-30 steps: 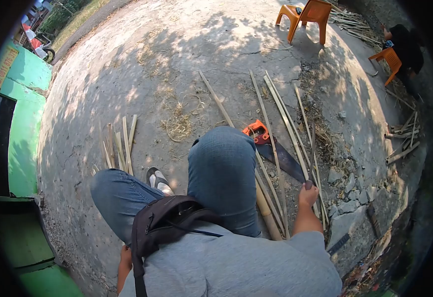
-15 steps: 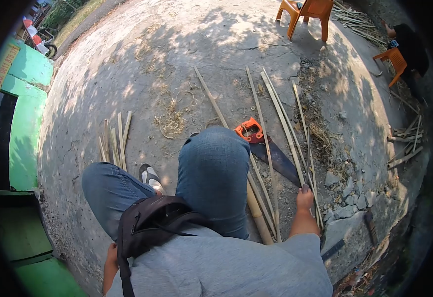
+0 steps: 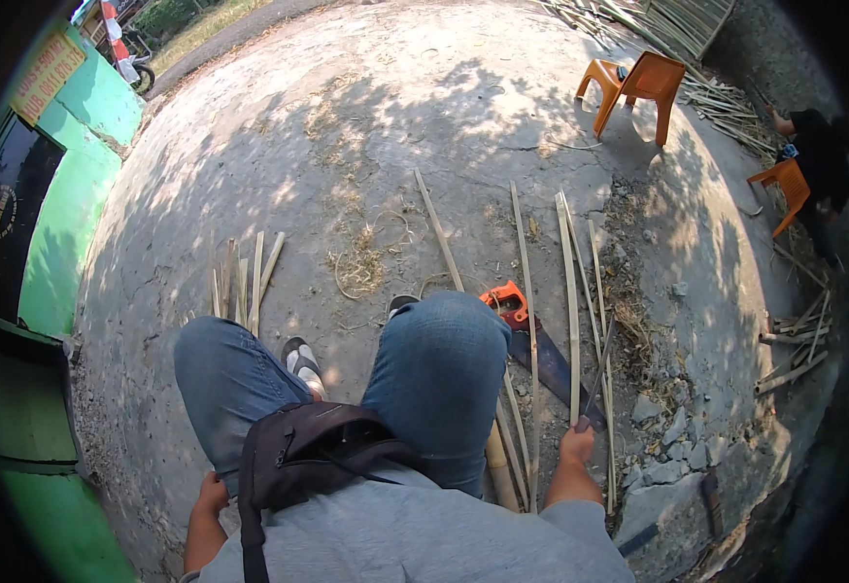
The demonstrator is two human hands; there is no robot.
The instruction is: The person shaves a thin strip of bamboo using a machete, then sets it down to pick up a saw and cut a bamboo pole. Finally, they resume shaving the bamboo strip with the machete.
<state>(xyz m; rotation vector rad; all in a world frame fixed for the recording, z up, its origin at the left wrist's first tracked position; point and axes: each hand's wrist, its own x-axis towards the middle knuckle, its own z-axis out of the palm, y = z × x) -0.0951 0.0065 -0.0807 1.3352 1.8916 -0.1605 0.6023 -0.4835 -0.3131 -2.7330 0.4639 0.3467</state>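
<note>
My right hand (image 3: 576, 445) is closed round the dark handle of a long knife (image 3: 601, 364), whose blade points forward and slightly right. It is beside long bamboo strips (image 3: 573, 311) lying on the ground. A saw with an orange handle (image 3: 507, 299) lies partly under the strips, in front of my right knee. My left hand (image 3: 213, 493) hangs low beside my left thigh, its fingers mostly hidden. A thick bamboo pole (image 3: 499, 466) lies by my right leg.
Short bamboo pieces (image 3: 254, 282) lie beyond my left knee. A black bag (image 3: 322, 457) rests on my lap. Orange chairs (image 3: 650, 83) and a person in black (image 3: 818, 160) are at the upper right. Broken concrete (image 3: 672, 452) lies to the right.
The view has shifted, so the ground things appear lower and further right. The knife blade now shows clearly, angled to the right. More of my left hand and forearm is visible.
</note>
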